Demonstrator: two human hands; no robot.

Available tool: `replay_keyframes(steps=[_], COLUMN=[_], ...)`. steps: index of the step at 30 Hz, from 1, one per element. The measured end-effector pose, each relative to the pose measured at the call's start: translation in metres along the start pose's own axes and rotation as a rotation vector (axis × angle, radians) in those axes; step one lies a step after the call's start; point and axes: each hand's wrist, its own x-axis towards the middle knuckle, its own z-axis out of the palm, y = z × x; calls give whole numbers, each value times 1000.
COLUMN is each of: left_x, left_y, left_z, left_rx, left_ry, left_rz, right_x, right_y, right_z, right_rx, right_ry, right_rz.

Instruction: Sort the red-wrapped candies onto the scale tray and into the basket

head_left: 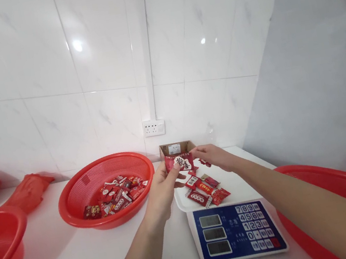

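Fingers of my left hand (159,189) grasp a red printed packet (184,162) before the cardboard box (187,146), thumb across its front. My right hand (213,156) bends at its right edge; I cannot tell its grip from here. Wrapped candies (203,189) lie on the white scale pan (240,191).

The held packet (184,161) is red with white, the scale's panel (233,232) blue.
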Motion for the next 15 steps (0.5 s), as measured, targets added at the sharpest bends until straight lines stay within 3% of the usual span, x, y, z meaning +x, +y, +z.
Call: replay_keyframes(steps=[2,5,11,15], left_x=[3,5,8,9], left_y=[-4,-9,-15,-18], left_z=[-2,-3,-8,-12], left_rx=[99,177,321,601], left_ry=[27,30,38,-83], left_rz=[28,54,121,275], right_x=[-14,-29,-35,-35], right_y=[-17,-36,-36,-29], right_z=[-2,-2,4,9], right_rx=[210,292,257,273], right_ry=[-112,-210,-157,-159], right_rz=[-94,-164,-93,-11])
